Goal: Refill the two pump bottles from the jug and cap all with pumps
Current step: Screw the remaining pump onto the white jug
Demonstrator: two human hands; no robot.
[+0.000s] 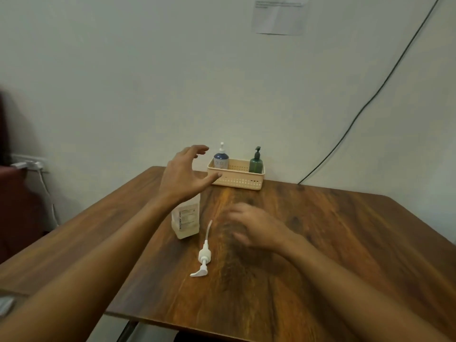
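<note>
Left edge: dark red blur, then a wall socket [29, 164] with a white plug and cord hanging down. Wood table [320, 243] fills the lower frame. Left hand [183, 172] raised above the jug [186, 219], fingers and thumb spread wide apart, gripping nothing; forearm crosses in front of the jug's top, so its mouth is hidden. Jug is clear, upright on the table, pale liquid inside, white label with vertical dark print, too blurred to read for sure. Just right of the jug, a white pump [204, 253] lies flat on the table, tube pointing away, spout toward the camera. Right hand [256, 227] next, low over the table, motion-blurred, fingers loosely spread, empty. Far edge by the wall: beige slotted basket [237, 181] with a blue bottle [221, 160] (white pump on) at its left end and a green bottle [256, 162] (dark pump on) at its right. Above, a paper sheet [280, 16] taped to the wall, print unreadable. Black cable [370, 99] runs diagonally down the wall.
</note>
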